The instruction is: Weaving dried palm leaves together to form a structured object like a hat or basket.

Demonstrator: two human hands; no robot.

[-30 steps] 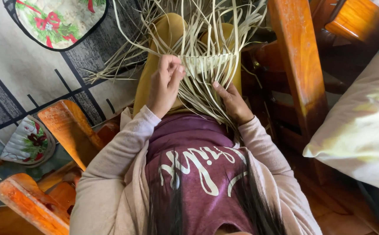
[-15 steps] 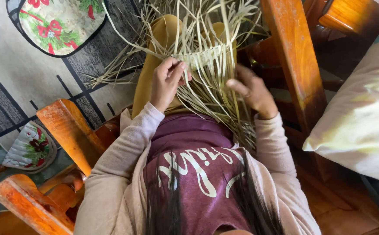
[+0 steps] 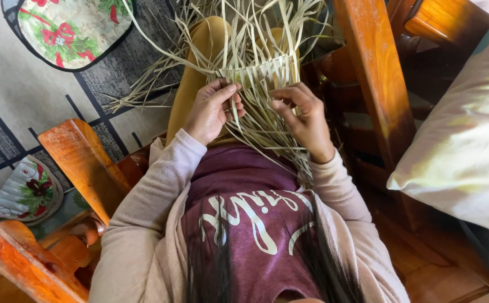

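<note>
Both hands are up on a half-woven mat of pale, flat straw strips (image 3: 258,73) that sits on the person's lap, over the mustard-yellow trousers (image 3: 199,62). The left hand (image 3: 213,109) is curled around a few loose strips, thumb pressing one down just under the woven band. The right hand (image 3: 303,115) pinches a single strip between its fingertips, right beside the other hand. Loose ends fan out everywhere. There's an orange wooden chair arm (image 3: 81,163) on the left and a cream pillow (image 3: 463,140) on the right.
</note>
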